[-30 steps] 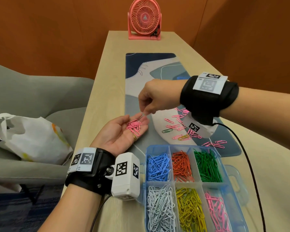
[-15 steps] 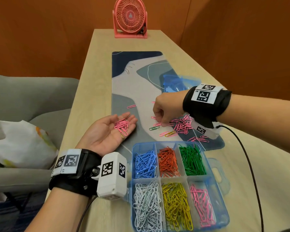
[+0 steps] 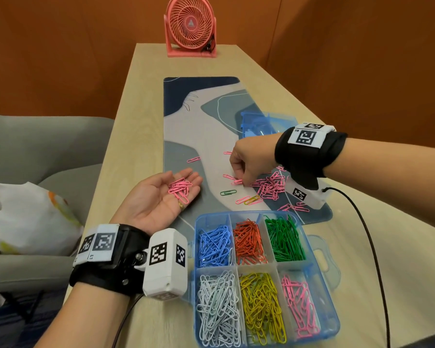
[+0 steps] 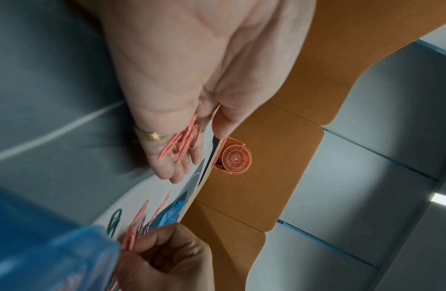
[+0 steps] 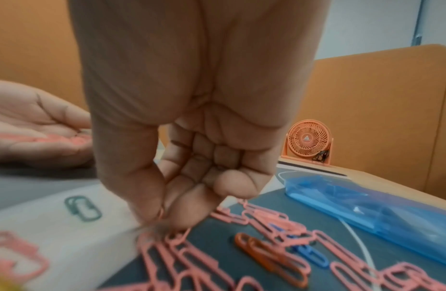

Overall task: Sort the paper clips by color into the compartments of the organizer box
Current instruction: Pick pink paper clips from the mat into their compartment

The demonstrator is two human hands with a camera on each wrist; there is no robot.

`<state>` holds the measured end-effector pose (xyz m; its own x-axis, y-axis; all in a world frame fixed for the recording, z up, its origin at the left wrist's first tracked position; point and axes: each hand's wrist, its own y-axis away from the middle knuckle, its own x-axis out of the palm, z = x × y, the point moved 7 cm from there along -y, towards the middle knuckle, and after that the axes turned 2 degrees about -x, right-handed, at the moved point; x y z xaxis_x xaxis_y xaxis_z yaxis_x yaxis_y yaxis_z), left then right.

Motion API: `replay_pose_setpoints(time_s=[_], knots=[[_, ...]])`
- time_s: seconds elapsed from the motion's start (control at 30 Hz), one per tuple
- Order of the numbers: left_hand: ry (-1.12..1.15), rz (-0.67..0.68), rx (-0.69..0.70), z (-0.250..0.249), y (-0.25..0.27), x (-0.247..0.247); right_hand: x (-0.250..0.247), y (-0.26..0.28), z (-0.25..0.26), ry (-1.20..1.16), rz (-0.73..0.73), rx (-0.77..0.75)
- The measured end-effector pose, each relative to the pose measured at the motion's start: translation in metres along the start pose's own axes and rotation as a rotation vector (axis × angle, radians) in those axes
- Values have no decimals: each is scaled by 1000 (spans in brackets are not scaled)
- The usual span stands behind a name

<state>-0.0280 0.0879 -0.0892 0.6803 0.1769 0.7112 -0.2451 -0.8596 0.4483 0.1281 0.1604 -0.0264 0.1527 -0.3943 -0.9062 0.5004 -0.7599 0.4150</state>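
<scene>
Fingertips of the right hand point(image 3: 249, 162) are curled down onto the near-left edge of the loose pile of pink wire paper clips point(image 3: 269, 185), thumb and forefinger closing on one clip (the wrist view is too blurred to show whether it is actually gripped). Left of that pile, the left hand point(image 3: 158, 197) lies palm up with relaxed fingers, cradling a small bunch of pink clips point(image 3: 180, 188) without curling round them. That palm is the nearer drop point, so the clip would travel leftward. Nearer the person than the pile sits the clear blue six-compartment plastic organizer box point(image 3: 333, 320); its pink compartment point(image 3: 300, 307) is at the near right. A single green clip point(image 3: 227, 192) lies left of the pile on the patterned blue-grey desk mat point(image 3: 186, 121), which covers a narrow pale wooden table point(image 3: 141, 96) between orange walls.
</scene>
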Motion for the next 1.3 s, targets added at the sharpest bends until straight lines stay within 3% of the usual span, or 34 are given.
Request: replay_pose_setpoints(time_s=[0.4, 1.0, 1.13, 1.3], knots=[[-15, 14, 3, -1, -2, -1, 7, 1, -14, 59, 43, 99], [18, 77, -43, -3, -11, 21, 13, 10, -2, 64, -13, 16], [5, 73, -54, 2, -11, 18, 0, 10, 0, 33, -55, 8], [15, 49, -67, 3, -10, 16, -44, 8, 31, -160, -236, -93]])
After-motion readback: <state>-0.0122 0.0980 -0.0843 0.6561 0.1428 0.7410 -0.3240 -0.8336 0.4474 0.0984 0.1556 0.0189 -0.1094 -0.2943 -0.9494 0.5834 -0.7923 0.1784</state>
